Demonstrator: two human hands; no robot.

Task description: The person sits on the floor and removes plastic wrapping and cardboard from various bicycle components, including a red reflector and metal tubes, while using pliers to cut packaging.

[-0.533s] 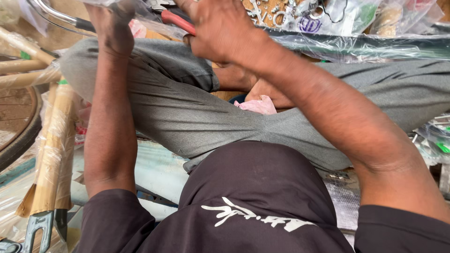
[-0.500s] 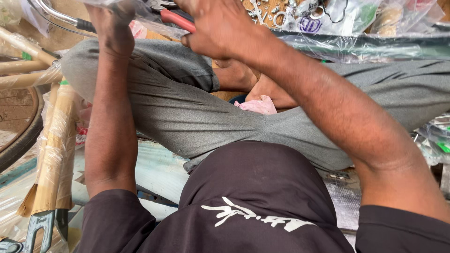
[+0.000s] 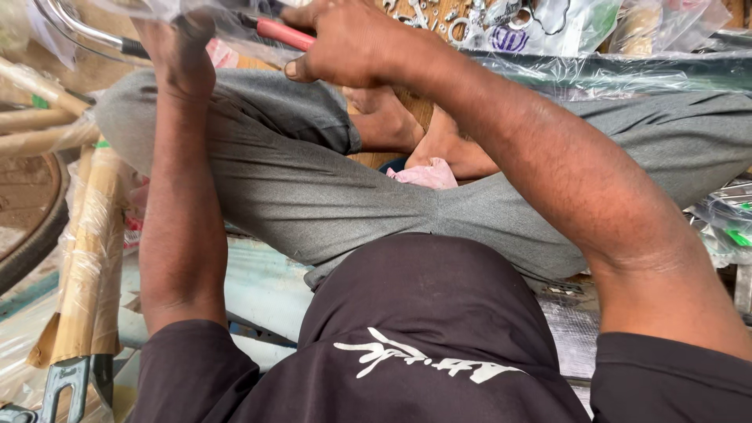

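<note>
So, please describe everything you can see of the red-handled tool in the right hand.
Only part of the red-handled tool shows: one red, smooth handle, plastic-coated by its look, slanting up to the left near the top edge. The right hand wraps its lower end. Its working end is hidden behind clear plastic wrap, so the kind of tool cannot be told.

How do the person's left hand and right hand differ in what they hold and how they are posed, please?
The left hand grips a curved chrome bar under clear plastic wrap, while the right hand is closed around a red-handled tool. The left hand shows its back with the forearm running straight up; the right hand shows knuckles and thumb, its forearm coming in on a slant. Both are raised above the grey trousers and meet near the top edge.
</note>
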